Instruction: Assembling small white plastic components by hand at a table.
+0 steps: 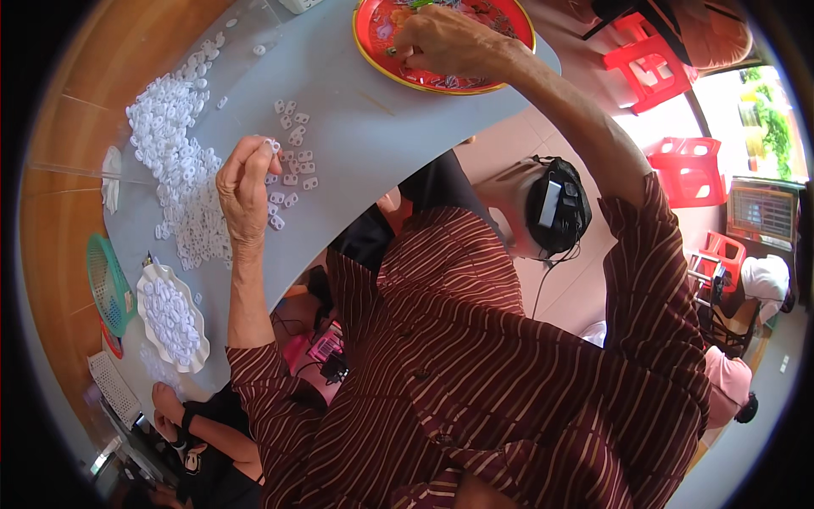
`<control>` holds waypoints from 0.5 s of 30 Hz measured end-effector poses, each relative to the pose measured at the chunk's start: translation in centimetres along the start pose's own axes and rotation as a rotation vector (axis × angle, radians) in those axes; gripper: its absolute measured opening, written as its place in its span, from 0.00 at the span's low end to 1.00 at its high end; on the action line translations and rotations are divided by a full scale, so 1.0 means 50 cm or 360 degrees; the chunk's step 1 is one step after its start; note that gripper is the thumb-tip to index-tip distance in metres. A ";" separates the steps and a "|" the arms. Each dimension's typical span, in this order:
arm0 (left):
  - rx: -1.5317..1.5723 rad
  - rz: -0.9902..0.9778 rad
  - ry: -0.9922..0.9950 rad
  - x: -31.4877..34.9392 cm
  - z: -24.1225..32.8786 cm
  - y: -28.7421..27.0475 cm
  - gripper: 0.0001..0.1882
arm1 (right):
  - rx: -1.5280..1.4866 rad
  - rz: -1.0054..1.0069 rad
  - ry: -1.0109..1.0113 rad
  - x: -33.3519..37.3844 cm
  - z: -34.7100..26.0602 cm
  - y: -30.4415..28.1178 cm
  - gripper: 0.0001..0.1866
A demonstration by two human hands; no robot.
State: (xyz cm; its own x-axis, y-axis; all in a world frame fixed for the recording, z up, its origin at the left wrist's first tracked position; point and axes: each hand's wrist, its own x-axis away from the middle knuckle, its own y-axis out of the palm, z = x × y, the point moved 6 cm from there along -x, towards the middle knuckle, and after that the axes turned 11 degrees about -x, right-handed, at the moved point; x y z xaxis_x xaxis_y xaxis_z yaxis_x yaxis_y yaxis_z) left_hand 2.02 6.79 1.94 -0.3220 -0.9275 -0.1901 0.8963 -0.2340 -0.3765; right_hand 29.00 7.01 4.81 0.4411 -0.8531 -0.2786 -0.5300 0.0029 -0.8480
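Note:
My left hand (243, 188) is raised over the grey table, its fingertips pinching a small white plastic piece (271, 145). Several like pieces, oval with two holes, lie loose (291, 179) just right of that hand. To its left spreads a large pile of white plastic pieces (174, 140). My right hand (448, 42) reaches into a round red tray (366, 51) with a yellow rim at the table's far side. Small thin metallic parts (454, 82) are scattered in the tray. The right fingers are closed together; whatever is between them is too small to name.
A scalloped white dish (202, 339) full of white pieces stands at the near left, beside a green basket (110, 280). Another person's hand (167, 403) is at the table's near end. Red stools (649, 68) and a black bag (558, 208) are to the right.

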 end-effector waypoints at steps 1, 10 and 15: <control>0.0011 -0.0016 0.0028 -0.004 0.005 0.004 0.09 | 0.0012 -0.0010 0.0060 0.004 -0.001 -0.011 0.08; -0.0087 -0.0031 0.0004 -0.001 0.013 0.012 0.09 | -0.0149 -0.0189 0.0186 0.009 -0.020 -0.025 0.06; -0.0097 -0.0053 0.0041 -0.006 0.007 0.012 0.09 | -0.0114 -0.0067 -0.0055 0.002 -0.023 -0.005 0.03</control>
State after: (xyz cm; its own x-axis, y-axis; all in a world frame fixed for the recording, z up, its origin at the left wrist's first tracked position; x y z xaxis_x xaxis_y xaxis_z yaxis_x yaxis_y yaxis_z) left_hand 2.77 6.79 2.08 -0.3600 -0.9114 -0.1994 0.8650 -0.2460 -0.4373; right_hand 28.34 6.34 5.52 0.4880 -0.8333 -0.2596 -0.5601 -0.0709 -0.8254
